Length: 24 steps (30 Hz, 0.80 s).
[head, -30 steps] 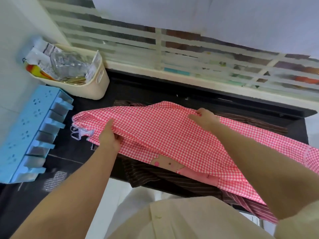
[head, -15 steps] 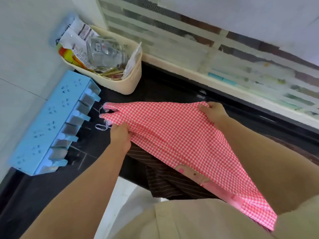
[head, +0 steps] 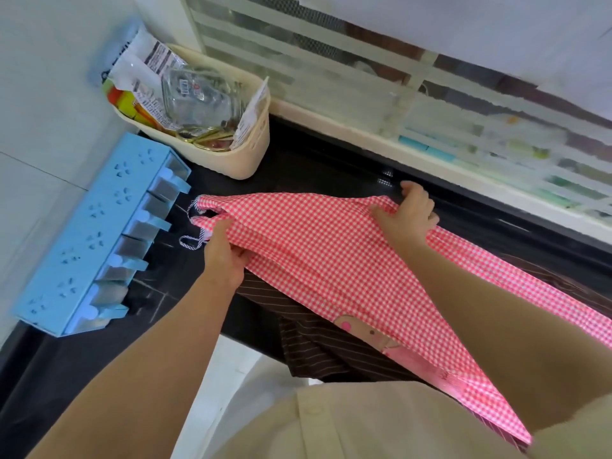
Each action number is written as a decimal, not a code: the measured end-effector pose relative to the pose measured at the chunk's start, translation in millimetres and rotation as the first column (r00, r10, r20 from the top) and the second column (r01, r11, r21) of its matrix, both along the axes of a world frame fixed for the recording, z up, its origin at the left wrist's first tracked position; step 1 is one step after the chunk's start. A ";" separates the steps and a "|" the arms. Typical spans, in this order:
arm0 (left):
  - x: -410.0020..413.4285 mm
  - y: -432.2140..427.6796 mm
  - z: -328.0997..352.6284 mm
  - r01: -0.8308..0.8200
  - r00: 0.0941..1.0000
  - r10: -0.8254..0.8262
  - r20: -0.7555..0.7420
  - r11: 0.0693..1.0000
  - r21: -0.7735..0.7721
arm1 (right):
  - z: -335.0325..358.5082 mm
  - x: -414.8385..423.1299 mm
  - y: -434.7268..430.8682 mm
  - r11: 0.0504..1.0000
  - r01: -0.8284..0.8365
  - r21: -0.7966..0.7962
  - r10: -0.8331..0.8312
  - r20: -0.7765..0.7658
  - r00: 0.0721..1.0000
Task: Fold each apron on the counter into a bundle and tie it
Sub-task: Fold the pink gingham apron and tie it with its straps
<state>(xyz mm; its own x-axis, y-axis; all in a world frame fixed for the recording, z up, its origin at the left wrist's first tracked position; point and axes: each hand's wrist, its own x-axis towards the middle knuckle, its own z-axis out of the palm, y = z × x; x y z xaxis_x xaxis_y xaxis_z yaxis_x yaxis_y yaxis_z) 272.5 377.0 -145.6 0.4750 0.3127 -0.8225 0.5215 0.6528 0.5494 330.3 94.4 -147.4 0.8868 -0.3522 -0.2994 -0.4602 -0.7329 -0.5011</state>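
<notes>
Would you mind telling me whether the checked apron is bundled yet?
Not yet: the left hand and right hand hold the checked apron stretched out long, neither bundled nor tied.

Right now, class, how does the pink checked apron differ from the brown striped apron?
The pink checked apron is gingham with a cartoon patch; the brown striped apron has thin pale stripes.
The pink one lies on top; the brown one sits beneath, mostly covered.
The left hand and right hand grip the pink one; neither holds the brown one.
Both overhang the counter edge, unbundled.
</notes>
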 end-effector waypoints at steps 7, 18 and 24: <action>-1.3 7.7 5.0 -0.018 0.997 0.030 -0.066 0.985 0.170 | 24.4 -41.7 103.8 0.734 -0.679 0.002 0.668 0.176 0.723; 10.1 43.3 -3.8 0.238 0.970 -0.243 -0.004 0.945 0.222 | 4.7 -6.1 181.9 0.587 -0.755 -0.293 0.780 -0.044 0.624; 18.3 52.6 -8.2 0.310 0.950 -0.314 0.006 0.942 0.128 | 4.5 -5.8 183.1 0.606 -0.742 -0.287 0.771 -0.018 0.637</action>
<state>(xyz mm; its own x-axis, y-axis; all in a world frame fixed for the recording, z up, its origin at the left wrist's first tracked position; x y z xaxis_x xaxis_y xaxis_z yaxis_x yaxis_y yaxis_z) 290.8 429.6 -153.8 0.5861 0.2441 -0.7726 0.6723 0.3856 0.6319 324.5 277.5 -142.9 0.8888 0.4113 -0.2020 0.3559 -0.8973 -0.2609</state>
